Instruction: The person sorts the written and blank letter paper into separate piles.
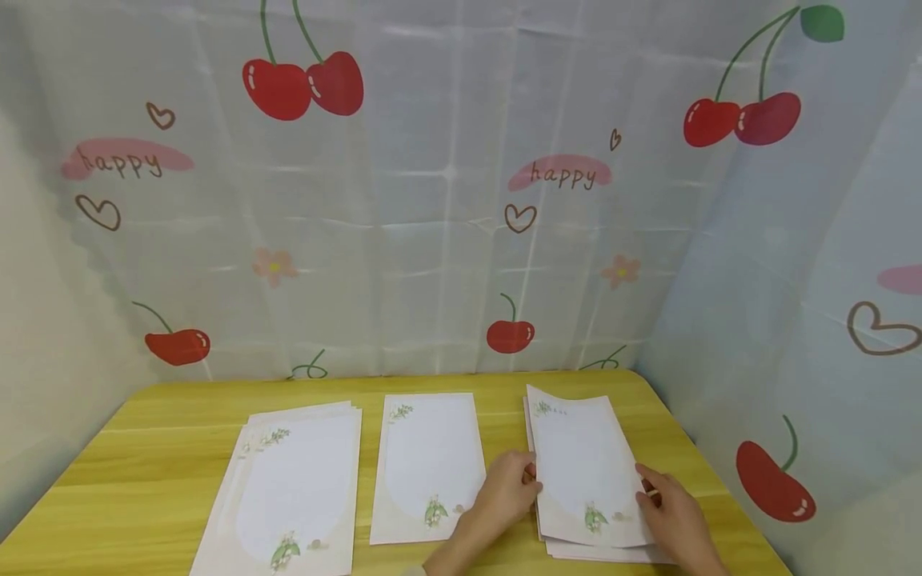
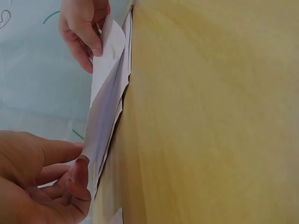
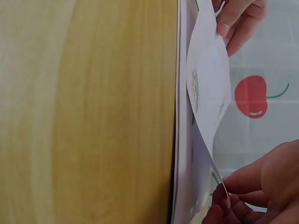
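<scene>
Both hands hold the top sheet of paper (image 1: pixel 587 464) by its two long edges, over the right-hand stack of sheets (image 1: pixel 601 552). My left hand (image 1: pixel 507 488) pinches the left edge between thumb and fingers. At the opposite edge, my right hand (image 1: pixel 673 512) pinches the paper the same way. The sheet is pale, with green floral prints at top left and bottom. In the right wrist view the lifted paper (image 3: pixel 208 70) bows, with a gap above the stacked sheets (image 3: pixel 182 116). The left wrist view also shows this gap under the raised sheet (image 2: pixel 107 70).
A matching single-looking sheet (image 1: pixel 428 456) lies mid-table, left of the hands. Further left is a fanned pile of similar sheets (image 1: pixel 298 472). The yellow wood-grain table (image 1: pixel 108 480) meets a cherry-print curtain (image 1: pixel 403 200) behind and on the right.
</scene>
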Available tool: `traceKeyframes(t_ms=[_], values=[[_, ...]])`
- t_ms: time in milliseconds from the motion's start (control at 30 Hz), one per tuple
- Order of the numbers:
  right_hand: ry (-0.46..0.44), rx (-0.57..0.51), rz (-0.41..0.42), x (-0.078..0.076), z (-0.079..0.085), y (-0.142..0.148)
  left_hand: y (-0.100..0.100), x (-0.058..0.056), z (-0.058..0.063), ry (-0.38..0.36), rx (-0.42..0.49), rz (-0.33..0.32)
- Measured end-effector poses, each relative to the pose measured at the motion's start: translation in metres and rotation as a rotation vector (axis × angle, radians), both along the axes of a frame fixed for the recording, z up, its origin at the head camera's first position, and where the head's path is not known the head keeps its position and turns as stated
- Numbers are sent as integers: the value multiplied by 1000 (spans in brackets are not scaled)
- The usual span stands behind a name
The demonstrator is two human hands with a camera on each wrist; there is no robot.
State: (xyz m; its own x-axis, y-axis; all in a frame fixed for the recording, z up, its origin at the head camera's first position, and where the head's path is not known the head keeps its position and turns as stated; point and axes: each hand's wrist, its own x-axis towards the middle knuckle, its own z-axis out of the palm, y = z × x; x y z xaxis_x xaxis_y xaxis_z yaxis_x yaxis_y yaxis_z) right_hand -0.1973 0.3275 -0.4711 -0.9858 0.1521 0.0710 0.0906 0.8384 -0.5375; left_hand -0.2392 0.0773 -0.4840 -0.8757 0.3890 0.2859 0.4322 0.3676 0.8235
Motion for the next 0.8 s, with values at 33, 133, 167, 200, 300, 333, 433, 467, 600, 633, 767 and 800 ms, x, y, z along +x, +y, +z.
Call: traceKeyframes(t_ms=[33,133,167,200,300,333,433,467,600,633,767,800], values=[[-16,-3,-8,0,-2,0,1,0,-1,7,-7,4],[-55,-8,-21,-2,-7,2,2,0,-2,15,-29,19],[-68,-9,-25,-3,-8,3,2,0,-2,16,-38,26],[-80,-10,-28,-3,-9,3,2,-1,-3,9,-46,31],[-109,-9,-31,-4,-12,5,0,-1,-5,-2,-65,34],[-115,-8,-30,-4,-13,6,-1,-1,-5,-7,-68,31],[-122,5,-37,-3,-13,7,-5,0,-5,-19,-63,14],[-118,13,-39,-3,-13,7,-7,0,-5,-26,-59,8],[-53,48,-43,-4,-6,-3,-18,1,-1,-70,-30,5],[-32,55,-33,-6,-3,-8,-22,1,0,-85,-24,5],[79,46,58,-12,5,-33,-36,5,6,-91,-33,28],[105,37,86,-14,5,-41,-39,6,7,-79,-40,38]])
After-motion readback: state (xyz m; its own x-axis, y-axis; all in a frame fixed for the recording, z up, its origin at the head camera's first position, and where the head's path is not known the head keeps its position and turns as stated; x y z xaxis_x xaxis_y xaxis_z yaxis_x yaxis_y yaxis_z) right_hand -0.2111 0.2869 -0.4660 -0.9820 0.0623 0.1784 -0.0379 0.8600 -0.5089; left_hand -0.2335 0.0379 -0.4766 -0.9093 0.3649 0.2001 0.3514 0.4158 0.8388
